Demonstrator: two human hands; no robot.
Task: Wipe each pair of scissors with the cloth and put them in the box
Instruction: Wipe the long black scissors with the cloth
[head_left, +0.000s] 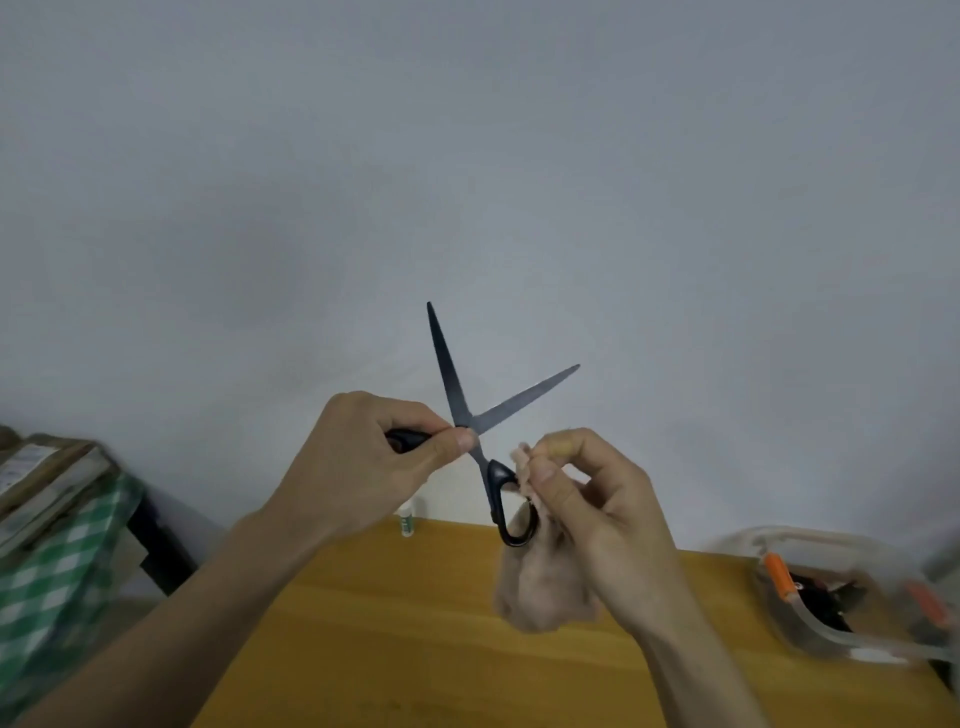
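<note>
Above the table's (415, 623) far edge, our left hand (358, 467) pinches the open scissors (470, 415) at one handle while our right hand (597, 514) clutches the cloth (540, 587). Splayed blades may nick fingers; the box (810, 545) waits at the right edge.

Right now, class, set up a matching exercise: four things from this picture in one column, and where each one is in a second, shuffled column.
Things:
1. scissors
2. cloth
3. box
4. small white bottle

Places:
A. on the table's right edge
B. pinched in the right hand
C. held up, blades open, by the left hand
D. at the table's far edge

Pairs: 1-C, 2-B, 3-A, 4-D
</note>
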